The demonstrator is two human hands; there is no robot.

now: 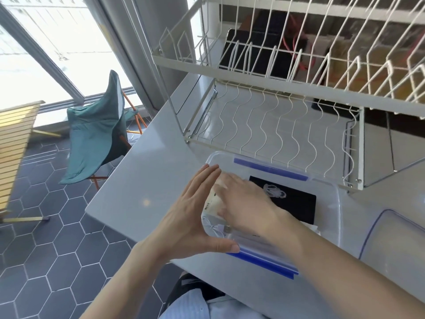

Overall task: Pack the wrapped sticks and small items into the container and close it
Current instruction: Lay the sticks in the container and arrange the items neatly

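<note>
Container (331, 192) on counter, left hand (184, 217) flat-open at its side, right hand (246, 203) inside, grip unclear.

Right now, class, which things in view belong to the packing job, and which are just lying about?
Job:
container, clear with blue clips
wrapped packets inside it
black item inside it
lid, off, to the right
left hand, steadying the container
right hand, pressing the packets down

Lying about:
wire rack
teal chair
wooden bench
</note>
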